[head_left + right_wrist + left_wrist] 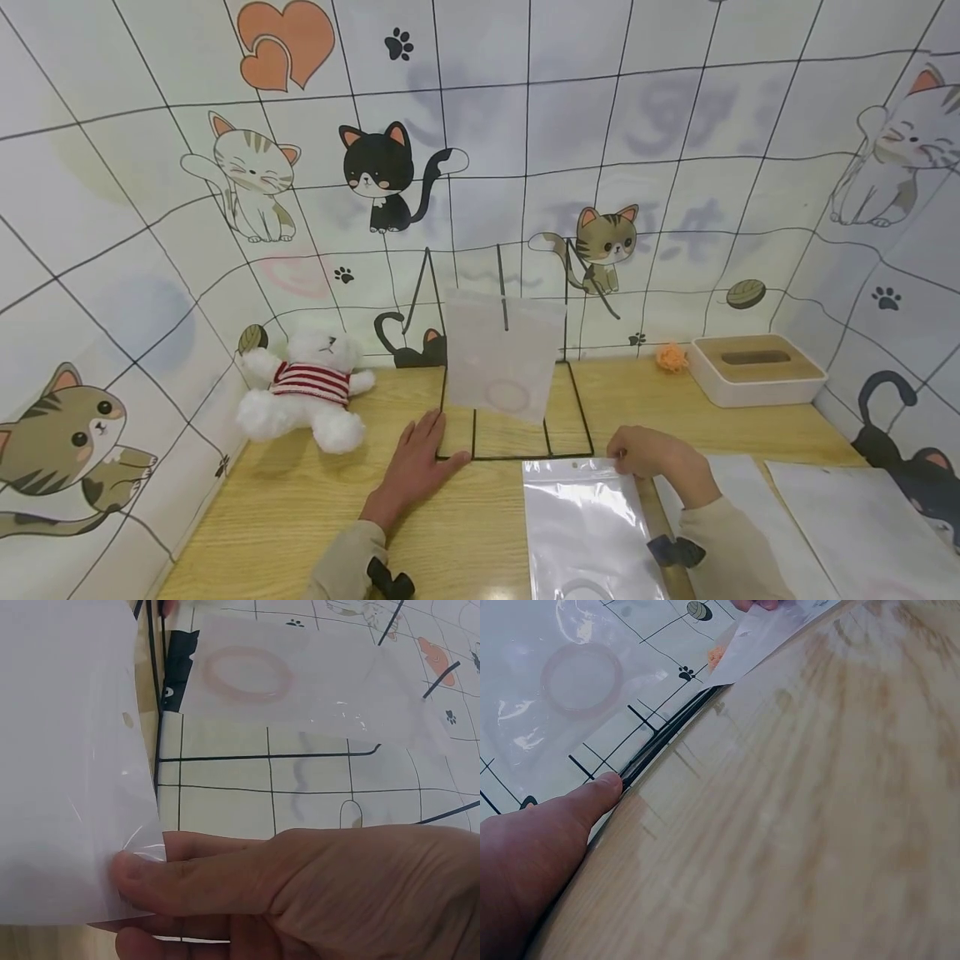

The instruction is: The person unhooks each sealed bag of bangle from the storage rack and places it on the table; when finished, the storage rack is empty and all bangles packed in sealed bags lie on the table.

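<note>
A black wire display stand point(495, 458) with several upright prongs stands on the wooden table. From its middle prong hangs a translucent zip bag point(502, 350) with a pale pink ring shape low on it. My left hand point(417, 467) lies flat with spread fingers at the stand's left front corner, the thumb point(604, 796) touching the base wire. In the head view my right hand point(660, 458) pinches the top right corner of a second, shiny zip bag point(585, 517). That bag's corner sits between thumb and fingers in the right wrist view, its top edge near the base wire.
A white plush bear point(307, 387) in a striped shirt sits at the left. Toward the back right are an orange pompom-like ball point(672, 357) and a tissue box point(757, 371). More flat white bags point(862, 517) lie at the right. A cat-patterned backdrop encloses the table.
</note>
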Tool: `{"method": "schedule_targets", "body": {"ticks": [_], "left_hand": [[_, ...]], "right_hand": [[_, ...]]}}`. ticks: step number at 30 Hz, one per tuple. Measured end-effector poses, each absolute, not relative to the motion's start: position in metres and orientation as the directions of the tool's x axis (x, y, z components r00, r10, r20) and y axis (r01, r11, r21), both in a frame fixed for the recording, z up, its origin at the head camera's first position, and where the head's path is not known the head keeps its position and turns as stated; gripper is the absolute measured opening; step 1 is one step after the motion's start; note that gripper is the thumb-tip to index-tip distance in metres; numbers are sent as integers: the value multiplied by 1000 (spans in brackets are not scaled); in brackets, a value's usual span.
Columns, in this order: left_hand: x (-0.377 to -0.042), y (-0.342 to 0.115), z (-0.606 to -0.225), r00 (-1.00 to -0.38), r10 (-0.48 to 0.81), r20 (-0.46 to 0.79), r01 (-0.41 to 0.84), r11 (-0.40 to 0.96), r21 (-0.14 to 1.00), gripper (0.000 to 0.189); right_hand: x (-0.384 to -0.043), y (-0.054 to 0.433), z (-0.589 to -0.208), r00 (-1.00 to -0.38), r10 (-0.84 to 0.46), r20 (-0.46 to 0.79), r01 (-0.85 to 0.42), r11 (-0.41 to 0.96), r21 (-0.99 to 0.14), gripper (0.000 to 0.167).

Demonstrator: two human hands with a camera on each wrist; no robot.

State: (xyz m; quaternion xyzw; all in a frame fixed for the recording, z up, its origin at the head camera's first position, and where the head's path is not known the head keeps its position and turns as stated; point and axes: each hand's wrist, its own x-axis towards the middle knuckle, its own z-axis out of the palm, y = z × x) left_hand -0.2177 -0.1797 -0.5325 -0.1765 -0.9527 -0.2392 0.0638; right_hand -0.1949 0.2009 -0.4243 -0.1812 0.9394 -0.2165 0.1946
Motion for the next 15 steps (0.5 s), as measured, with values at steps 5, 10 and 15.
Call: {"method": "schedule_targets", "body": {"ticks": [5,10,15], "left_hand": [[-219,-180,-533,-930,307,204,367,827,427,89],[-218,-180,-531,-930,309,201,367,818,442,89],[-217,-180,-532,-926,311,215,377,815,441,88]], "right_hand": [[-196,200,-427,-875,-409,-257,-284,867,-410,19],[-198,199,-428,-907,-332,-259,-232,907,-351,15],[-198,199,-427,-915,-301,-270,-201,918,-341,11]]}}
